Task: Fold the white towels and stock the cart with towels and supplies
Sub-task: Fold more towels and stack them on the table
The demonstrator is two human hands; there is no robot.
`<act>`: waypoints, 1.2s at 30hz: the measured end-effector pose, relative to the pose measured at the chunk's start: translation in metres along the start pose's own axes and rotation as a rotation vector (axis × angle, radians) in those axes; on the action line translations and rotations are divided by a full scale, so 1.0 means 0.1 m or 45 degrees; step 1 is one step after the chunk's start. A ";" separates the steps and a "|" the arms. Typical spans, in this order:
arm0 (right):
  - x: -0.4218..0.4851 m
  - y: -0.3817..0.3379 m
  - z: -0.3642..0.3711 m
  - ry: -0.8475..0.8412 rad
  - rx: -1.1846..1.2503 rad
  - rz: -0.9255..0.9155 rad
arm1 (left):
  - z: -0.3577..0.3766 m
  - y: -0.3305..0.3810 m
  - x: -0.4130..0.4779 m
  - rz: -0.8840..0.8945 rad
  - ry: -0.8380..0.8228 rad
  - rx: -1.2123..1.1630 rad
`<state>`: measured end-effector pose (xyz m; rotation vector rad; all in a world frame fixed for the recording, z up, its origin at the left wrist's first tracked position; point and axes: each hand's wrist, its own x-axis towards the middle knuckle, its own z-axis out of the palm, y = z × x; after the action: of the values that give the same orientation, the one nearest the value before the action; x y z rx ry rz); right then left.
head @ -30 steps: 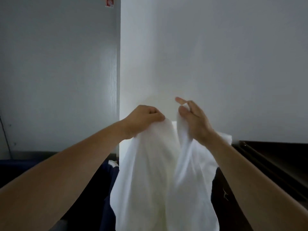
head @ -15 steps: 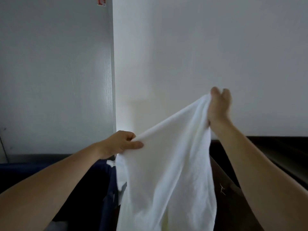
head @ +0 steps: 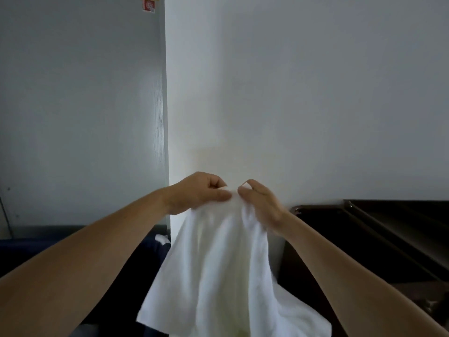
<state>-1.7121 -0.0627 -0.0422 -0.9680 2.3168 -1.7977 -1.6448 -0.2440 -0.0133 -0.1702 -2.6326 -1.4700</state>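
Both arms reach forward. The towel (head: 218, 276) hangs in the air from the left hand (head: 196, 193) and right hand (head: 260, 205), whose curled fingers pinch its top edge, nearly touching. Half a second ago the right hand was higher, well apart. On the far grey panel (head: 80, 105) is a red sticker (head: 148, 6), its writing unreadable.

The right hand (head: 261, 205), raised high and well apart from the left half a second ago, is now down level with the left hand (head: 199, 193), their fingertips nearly touching. The white towel (head: 223, 271), then stretched in a slanted edge between them, now hangs gathered from the two close pinches, its lower part flaring out and blurred.
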 end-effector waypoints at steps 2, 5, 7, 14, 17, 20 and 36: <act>0.04 -0.07 -0.07 0.190 -0.066 -0.055 | -0.02 -0.18 -0.08 -0.081 -0.086 -0.054; 0.16 -0.32 -0.25 0.545 0.022 -0.107 | -0.02 -0.47 -0.20 -0.186 -0.030 0.001; 0.25 -0.51 -0.43 0.735 0.063 -0.189 | -0.06 -0.58 -0.24 -0.232 0.092 0.014; 0.42 -0.50 -0.93 1.028 -0.085 -0.075 | -0.33 -0.61 -0.37 -0.287 0.182 -0.100; 0.35 -0.25 -0.73 0.803 -0.259 -0.037 | -0.31 -0.42 -0.38 -0.219 0.209 -0.303; 0.14 -0.17 -0.29 0.438 0.064 -0.123 | -0.22 -0.07 -0.26 -0.069 0.185 -0.156; -0.23 0.02 0.13 -0.163 0.149 0.131 | -0.06 -0.01 -0.32 -0.181 -0.222 0.037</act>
<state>-1.6889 -0.0616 -0.0556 -0.9015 2.1199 -1.7546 -1.6127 -0.2506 -0.0168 -0.1151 -2.8572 -1.5228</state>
